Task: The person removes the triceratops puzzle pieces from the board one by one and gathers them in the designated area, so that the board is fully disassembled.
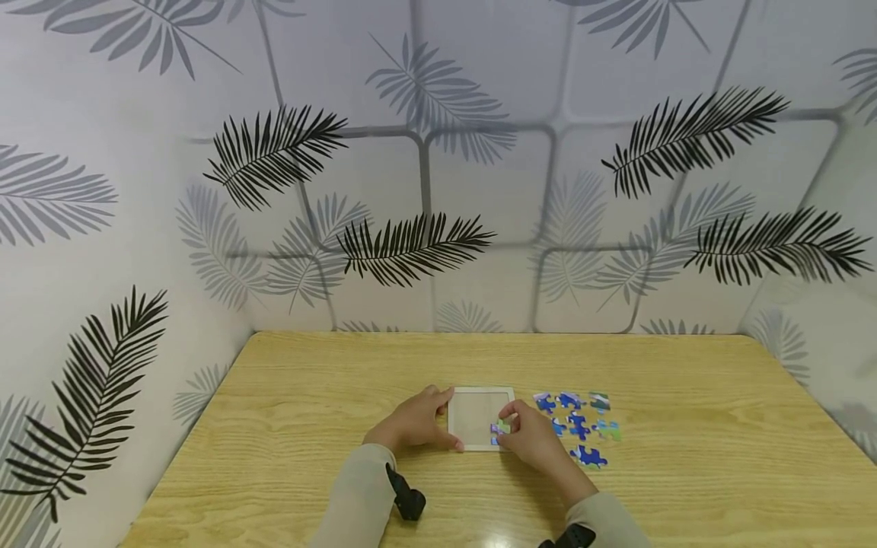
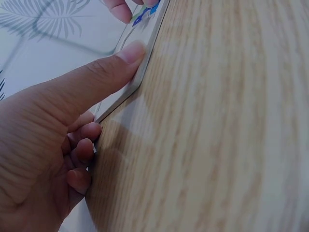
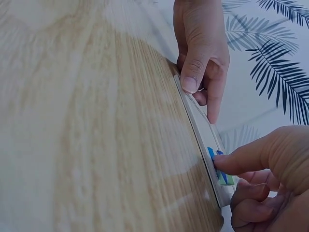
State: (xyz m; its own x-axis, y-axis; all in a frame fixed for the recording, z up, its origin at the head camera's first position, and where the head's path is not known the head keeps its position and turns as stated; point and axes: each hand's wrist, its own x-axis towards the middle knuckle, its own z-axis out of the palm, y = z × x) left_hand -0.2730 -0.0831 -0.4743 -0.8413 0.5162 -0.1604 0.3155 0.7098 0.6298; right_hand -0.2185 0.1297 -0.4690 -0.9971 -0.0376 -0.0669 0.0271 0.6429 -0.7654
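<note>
A small square puzzle frame point(image 1: 479, 390) with a pale rim lies flat on the table. My left hand point(image 1: 416, 420) grips its left side, with the thumb point(image 2: 131, 52) pressing on the near corner and the other fingers at the far part of that edge. Over the near right corner is my right hand point(image 1: 534, 438), its thumb and a finger pinching a jigsaw piece point(image 3: 225, 179) with green and blue on it. Beside that piece a blue and purple patch point(image 1: 495, 431) shows inside the frame; the fingers partly hide this corner.
Several loose jigsaw pieces point(image 1: 578, 426), mostly blue with some green, lie to the right of the frame behind my right hand. The wooden table point(image 1: 329, 373) ends at a wall point(image 1: 479, 289) with a leaf pattern. Black straps with cameras point(image 1: 409, 502) sit on both wrists.
</note>
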